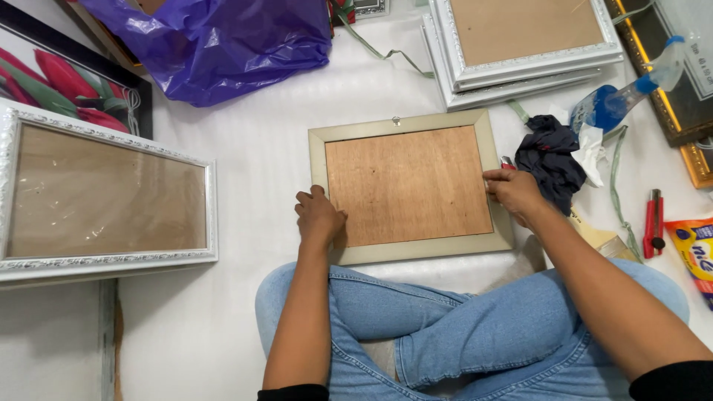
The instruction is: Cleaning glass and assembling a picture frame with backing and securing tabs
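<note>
We see a rectangular picture frame [410, 186] lying face-down, centre of the white floor [252, 163], just beyond crossed denim knees — pale beige moulding, matte brown fibreboard backing. Left hand [319, 217] presses on the near-left corner, fingers curled together. Right hand [514, 191] grips the right edge, fingers pinched on the moulding. Right of it: crumpled dark cloth [551, 157], red utility knife [653, 221]. Left: ornate white frame [104, 197]. Far left — glossy purple plastic bag [223, 41].
</note>
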